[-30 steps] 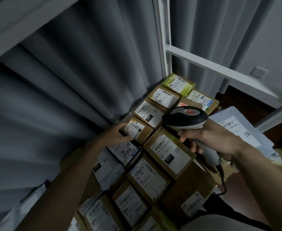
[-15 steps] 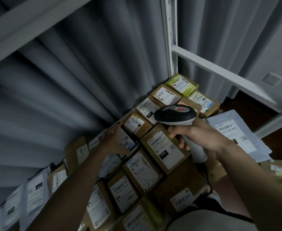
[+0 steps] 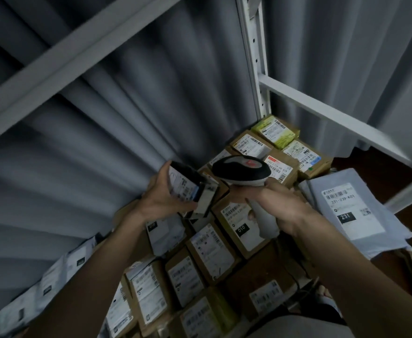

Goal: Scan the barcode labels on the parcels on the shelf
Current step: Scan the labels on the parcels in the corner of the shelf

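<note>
Fingers and thumb of the left hand (image 3: 162, 198) curl around a small dark parcel (image 3: 190, 191), holding it lifted above the rows of boxes with its white barcode label (image 3: 181, 186) tilted up toward the scanner (image 3: 241, 170). Opposite it, the right hand (image 3: 281, 208) wraps its fingers around the scanner's pale handle, and the black head with a red mark on top points left at the raised parcel, just beside it. Beneath both hands, brown cardboard parcels (image 3: 212, 250) lie packed edge to edge on the shelf, each with a white label facing up; one directly under the scanner handle carries a black tag reading 010 (image 3: 242, 228). Toward the back corner sit more labelled boxes and a yellow-green packet (image 3: 277, 131), close against the white upright post (image 3: 255, 57) of the rack. To the right, a grey mailer bag (image 3: 356, 215) with a label reading 231-239-K01 lies at the shelf's end, overlapping another pale bag. Grey curtain folds (image 3: 102, 132) hang behind the shelf, and a white shelf beam (image 3: 61, 67) crosses overhead. Further pale mailers (image 3: 54, 281) lean in a blurred row at lower left.
</note>
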